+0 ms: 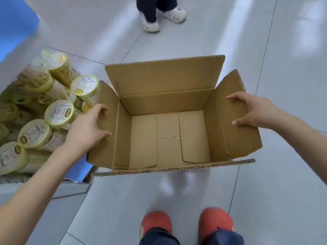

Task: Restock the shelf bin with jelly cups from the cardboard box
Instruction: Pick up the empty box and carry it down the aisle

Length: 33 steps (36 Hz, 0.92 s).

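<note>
The cardboard box [168, 138] is open at the top, its flaps spread, and nothing lies inside it. It hangs above the tiled floor in front of me. My left hand [86, 129] grips the left flap, thumb on its inner face. My right hand [253, 112] grips the right flap the same way. To the left, the shelf bin [16, 178] holds several jelly cups [59, 112] with yellow-green rims and printed lids, piled at different angles. The box's left flap sits right next to the pile.
Another person's feet in white clogs [162, 16] stand on the floor beyond the box. My own feet in orange clogs [155, 223] are below it. A blue surface [14, 23] fills the top left corner, and a blue tag [77, 170] hangs at the bin's front.
</note>
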Available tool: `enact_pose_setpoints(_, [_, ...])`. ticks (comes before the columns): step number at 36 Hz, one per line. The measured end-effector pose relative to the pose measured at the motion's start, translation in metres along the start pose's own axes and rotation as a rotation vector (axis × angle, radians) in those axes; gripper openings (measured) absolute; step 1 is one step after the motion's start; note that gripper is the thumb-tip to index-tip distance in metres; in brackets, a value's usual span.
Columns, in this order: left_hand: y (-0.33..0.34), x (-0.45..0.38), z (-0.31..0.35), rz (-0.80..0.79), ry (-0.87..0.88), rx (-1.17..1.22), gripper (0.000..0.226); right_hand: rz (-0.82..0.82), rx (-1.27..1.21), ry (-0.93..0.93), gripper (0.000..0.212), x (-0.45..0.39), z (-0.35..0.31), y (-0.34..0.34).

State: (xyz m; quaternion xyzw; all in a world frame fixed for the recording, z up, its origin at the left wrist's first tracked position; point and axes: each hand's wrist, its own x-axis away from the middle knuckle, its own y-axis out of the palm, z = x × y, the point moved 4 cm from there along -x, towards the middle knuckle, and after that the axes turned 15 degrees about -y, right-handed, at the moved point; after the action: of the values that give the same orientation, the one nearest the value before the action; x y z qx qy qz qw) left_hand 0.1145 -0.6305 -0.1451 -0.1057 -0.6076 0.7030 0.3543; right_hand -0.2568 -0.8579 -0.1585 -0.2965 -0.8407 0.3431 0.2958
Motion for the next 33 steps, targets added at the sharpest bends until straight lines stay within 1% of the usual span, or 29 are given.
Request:
enact_pose_setpoints(3, [-0.005,-0.006,-0.005,-0.054,-0.034,0.031,0.068,-0.011,-0.042,0.028,0.078,0.002,0.002,0.001])
enact_pose_setpoints(6, [-0.018,0.000,-0.003,-0.108,-0.063,0.039,0.071,-0.048,-0.040,0.051,0.076,0.008,-0.006,0.000])
enact_pose_setpoints(10, [-0.048,0.016,0.006,-0.187,-0.118,0.044,0.073,-0.113,-0.001,0.083,0.075,0.020,-0.028,-0.020])
enact_pose_setpoints(13, [-0.074,0.033,0.014,-0.242,-0.183,0.033,0.074,-0.166,0.024,0.117,0.079,0.033,-0.046,-0.043])
enact_pose_setpoints(16, [-0.101,0.054,0.025,-0.277,-0.203,0.034,0.073,-0.198,0.040,0.143,0.081,0.050,-0.064,-0.069])
enact_pose_setpoints(23, [-0.176,0.094,0.058,-0.316,-0.224,0.053,0.077,-0.208,0.065,0.198,0.082,0.089,-0.103,-0.138])
enact_pose_setpoints(29, [-0.242,0.116,0.082,-0.325,-0.205,0.077,0.078,-0.185,-0.017,0.234,0.081,0.127,-0.126,-0.195])
enact_pose_setpoints(33, [-0.285,0.124,0.096,-0.331,-0.198,0.086,0.077,-0.157,-0.150,0.242,0.079,0.144,-0.141,-0.237])
